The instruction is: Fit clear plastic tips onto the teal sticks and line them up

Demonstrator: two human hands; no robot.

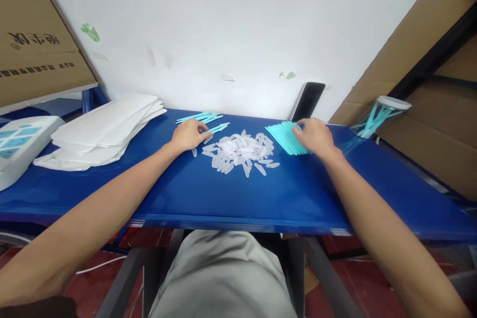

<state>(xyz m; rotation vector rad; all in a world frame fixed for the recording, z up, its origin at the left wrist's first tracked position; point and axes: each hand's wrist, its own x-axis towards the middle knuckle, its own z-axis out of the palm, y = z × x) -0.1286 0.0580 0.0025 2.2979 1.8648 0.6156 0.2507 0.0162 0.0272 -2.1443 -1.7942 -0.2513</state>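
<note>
A heap of small translucent white caps (240,151) lies in the middle of the blue table (208,194). My left hand (189,135) rests at the heap's left edge, fingers curled and touching a cap, with a teal stick (219,127) just beyond its fingertips. A few more teal sticks (199,118) lie behind it. My right hand (315,136) lies on a neat row of teal sticks (285,137) to the right of the heap, fingers bent down onto the row's right end.
A stack of white bags (104,129) lies at the left, beside a white device (18,146). A dark phone (308,100) leans on the wall. A clear jar with teal sticks (376,117) lies at the right. Cardboard boxes (33,35) stand on both sides.
</note>
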